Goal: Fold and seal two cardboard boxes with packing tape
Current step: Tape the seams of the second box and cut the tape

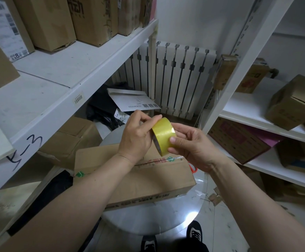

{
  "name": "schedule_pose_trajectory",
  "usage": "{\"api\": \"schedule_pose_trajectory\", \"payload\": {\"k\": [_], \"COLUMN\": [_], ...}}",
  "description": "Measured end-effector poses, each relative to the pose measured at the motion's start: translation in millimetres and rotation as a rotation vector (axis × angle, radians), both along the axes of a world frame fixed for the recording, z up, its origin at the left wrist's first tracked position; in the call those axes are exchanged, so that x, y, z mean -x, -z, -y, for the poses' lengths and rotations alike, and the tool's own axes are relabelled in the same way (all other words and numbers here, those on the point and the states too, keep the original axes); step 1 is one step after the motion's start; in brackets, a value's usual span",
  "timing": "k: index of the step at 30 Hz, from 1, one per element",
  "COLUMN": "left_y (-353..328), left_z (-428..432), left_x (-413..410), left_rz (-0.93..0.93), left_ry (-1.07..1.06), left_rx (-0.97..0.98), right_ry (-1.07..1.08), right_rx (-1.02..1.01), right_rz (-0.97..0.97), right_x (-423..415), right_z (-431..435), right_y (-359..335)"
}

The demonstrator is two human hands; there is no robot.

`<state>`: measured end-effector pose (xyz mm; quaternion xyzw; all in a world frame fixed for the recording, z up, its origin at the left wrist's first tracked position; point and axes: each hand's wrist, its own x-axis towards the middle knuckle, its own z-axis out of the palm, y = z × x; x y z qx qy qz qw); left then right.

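A yellow roll of packing tape (pixel 163 134) is held up between both hands above a closed brown cardboard box (pixel 148 180). My left hand (pixel 136 135) grips the roll's left side, with fingertips curled over its top edge. My right hand (pixel 189 144) holds the right side, thumb pressed on the tape's outer face. The box lies lengthwise on a round grey table (pixel 153 220), with green marks and red print along its top seam. An orange handle (pixel 193 169) pokes out behind the box's right end.
White shelving (pixel 60 91) with cardboard boxes runs along the left. A second white shelf unit (pixel 257 113) with boxes stands on the right. A white radiator (pixel 177 79) is at the back. Boxes, black bags and a white envelope (pixel 135 100) lie below. My shoes (pixel 195 231) are under the table.
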<state>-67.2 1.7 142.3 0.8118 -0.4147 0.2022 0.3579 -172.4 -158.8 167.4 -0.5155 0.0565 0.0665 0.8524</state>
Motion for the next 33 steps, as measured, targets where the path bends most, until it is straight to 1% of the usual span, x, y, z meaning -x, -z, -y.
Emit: {"api": "schedule_pose_trajectory", "payload": {"k": [12,17,24,29,33], "left_y": [-1,7,7,10,10], "left_z": [4,3,5,7,7], "left_x": [-1,-6,-5,-5,-5], "left_rz": [-0.125,-0.247,-0.363,-0.427,-0.438], "left_ry": [-0.043,-0.09,-0.097,-0.126,-0.134], "left_rx": [-0.04,-0.001,-0.03,-0.012,-0.012], "right_ry": [-0.078,0.001,0.001,0.087,0.154], "right_rx": [-0.046,0.073,0.008,0.086,0.159], "right_rz": [0.02,-0.022,-0.032,-0.01,-0.004], "right_x": [-1,-4,-4,-6,-9], "right_z": [2,1,2,-2,-7], "right_y": [3,1,4,2,5]}}
